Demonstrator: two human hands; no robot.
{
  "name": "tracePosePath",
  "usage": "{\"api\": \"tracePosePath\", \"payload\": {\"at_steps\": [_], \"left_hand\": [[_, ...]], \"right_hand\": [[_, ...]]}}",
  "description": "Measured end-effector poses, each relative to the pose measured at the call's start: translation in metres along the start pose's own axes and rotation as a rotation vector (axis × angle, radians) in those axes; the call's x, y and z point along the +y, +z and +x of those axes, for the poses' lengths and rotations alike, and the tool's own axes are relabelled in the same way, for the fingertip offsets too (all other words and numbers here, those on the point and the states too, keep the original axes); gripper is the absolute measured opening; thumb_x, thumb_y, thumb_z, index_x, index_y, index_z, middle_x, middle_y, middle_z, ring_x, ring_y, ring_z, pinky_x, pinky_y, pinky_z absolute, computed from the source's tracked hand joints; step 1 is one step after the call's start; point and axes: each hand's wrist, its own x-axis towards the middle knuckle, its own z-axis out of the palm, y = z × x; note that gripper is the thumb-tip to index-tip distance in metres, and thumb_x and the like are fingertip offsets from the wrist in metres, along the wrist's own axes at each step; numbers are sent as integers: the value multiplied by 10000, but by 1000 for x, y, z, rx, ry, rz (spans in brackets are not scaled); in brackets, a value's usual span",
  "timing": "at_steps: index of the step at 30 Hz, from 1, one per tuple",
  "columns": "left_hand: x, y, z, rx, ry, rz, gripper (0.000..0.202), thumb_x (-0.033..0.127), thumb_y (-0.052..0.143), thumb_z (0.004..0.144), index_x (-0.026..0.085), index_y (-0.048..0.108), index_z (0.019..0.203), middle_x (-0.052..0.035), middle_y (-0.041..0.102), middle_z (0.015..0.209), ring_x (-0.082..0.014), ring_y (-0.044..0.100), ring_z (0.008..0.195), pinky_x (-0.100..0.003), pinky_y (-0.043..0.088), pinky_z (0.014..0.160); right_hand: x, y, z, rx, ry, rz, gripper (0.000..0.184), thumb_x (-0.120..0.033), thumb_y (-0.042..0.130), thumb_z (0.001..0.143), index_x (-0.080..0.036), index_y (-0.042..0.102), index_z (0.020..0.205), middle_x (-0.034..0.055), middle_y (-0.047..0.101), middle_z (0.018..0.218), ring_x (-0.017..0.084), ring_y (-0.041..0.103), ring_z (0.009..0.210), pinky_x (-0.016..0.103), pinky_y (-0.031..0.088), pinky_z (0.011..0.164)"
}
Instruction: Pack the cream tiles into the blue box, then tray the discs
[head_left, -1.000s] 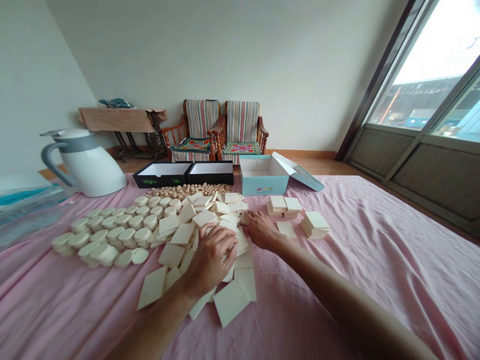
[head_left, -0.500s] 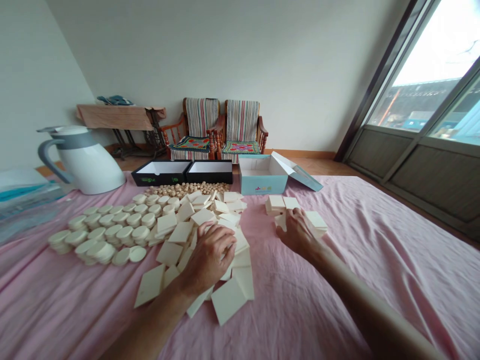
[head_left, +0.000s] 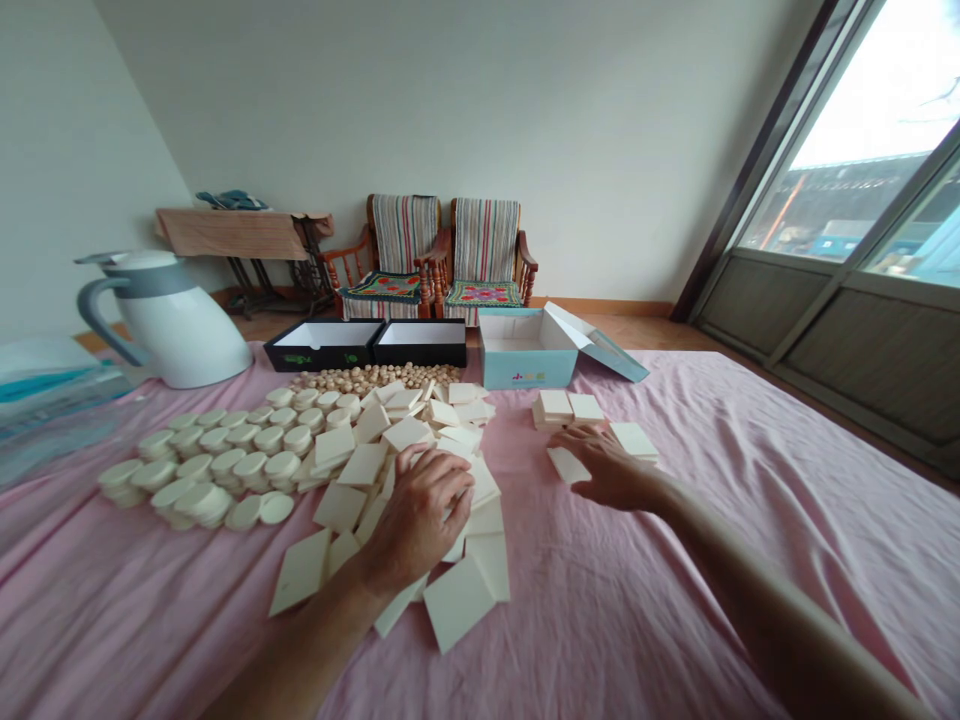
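My left hand (head_left: 424,510) rests on a loose heap of pale square wooden pieces (head_left: 457,605), its fingers curled down and thumb drawn in; whatever lies under its palm is hidden. To the right, my right hand (head_left: 611,468) spans a low stack of square pieces (head_left: 567,465), fingers along its far edge and thumb at its near edge. Just behind that hand stand two more short stacks, a left one (head_left: 555,404) and a right one (head_left: 586,407). Another stack (head_left: 634,440) sits beside the wrist.
Round wooden discs (head_left: 225,462) in stacks cover the left side, with small wooden beads (head_left: 375,377) behind. Farther back are a black box (head_left: 322,358), a second black box (head_left: 420,356) and a light-blue box (head_left: 529,370) with its lid (head_left: 611,355) leaning. A white jug (head_left: 180,325) stands left on the pink cloth (head_left: 645,620).
My right hand has turned, its fingers now pointing left, and its thumb has come nearer, uncovering the near-left stack. My left hand has stayed in place.
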Motion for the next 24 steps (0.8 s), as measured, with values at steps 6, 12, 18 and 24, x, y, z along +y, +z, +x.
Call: {"api": "tracePosePath", "payload": {"at_steps": [6, 12, 18, 24], "left_hand": [[0, 1, -1, 3, 0, 1, 128, 138, 542, 828, 211, 641, 792, -1, 667, 875, -163, 605, 902, -436, 286, 991], [0, 1, -1, 5, -3, -1, 133, 140, 535, 832, 208, 640, 786, -4, 667, 883, -167, 606, 903, -439, 286, 985], [0, 1, -2, 6, 1, -1, 135, 138, 533, 831, 209, 641, 793, -8, 669, 886, -167, 602, 900, -438, 279, 991], [0, 1, -1, -6, 2, 1, 140, 139, 526, 834, 211, 641, 798, -16, 671, 890, -174, 600, 909, -447, 281, 992]], "right_hand": [[8, 12, 5, 57, 69, -72, 516, -194, 653, 676, -146, 537, 1177, 162, 522, 1259, 308, 455, 1155, 448, 337, 940], [16, 16, 13, 26, 74, -53, 588, -249, 685, 653, -175, 515, 1211, 158, 512, 1278, 313, 441, 1176, 438, 342, 935], [16, 14, 15, -15, 89, -45, 485, -254, 663, 641, -150, 549, 1102, 164, 548, 1200, 304, 471, 1127, 413, 357, 905], [12, 5, 6, 21, 140, -126, 532, -188, 599, 644, -146, 495, 1165, 153, 559, 1168, 304, 481, 1093, 422, 348, 874]]}}
